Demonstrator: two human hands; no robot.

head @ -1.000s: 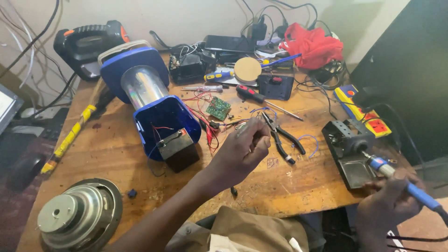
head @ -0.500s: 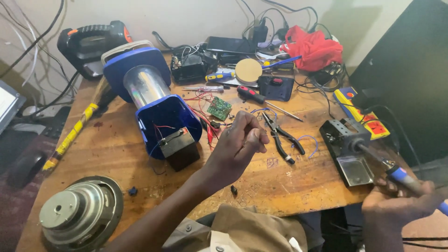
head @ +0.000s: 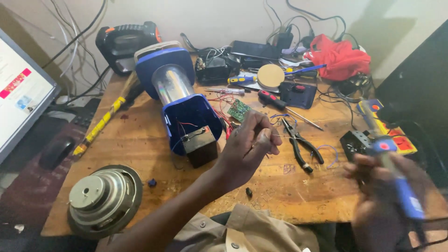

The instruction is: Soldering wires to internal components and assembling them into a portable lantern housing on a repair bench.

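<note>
Blue plastic marks the lantern (head: 179, 100) lying on its side on the wooden table (head: 140, 154), its open end showing a small black battery (head: 199, 145). Just right of the lantern, the left hand (head: 249, 144) hovers with fingertips pinched narrow on a thin wire (head: 284, 136). Beyond that hand lie black-handled pliers (head: 301, 144) and a small green circuit board (head: 239, 110). Far right of the lantern, the blurred right hand (head: 378, 186) is wrapped around a blue-handled soldering iron (head: 396, 177). Below and left of the lantern sits a round speaker (head: 103, 199).
</note>
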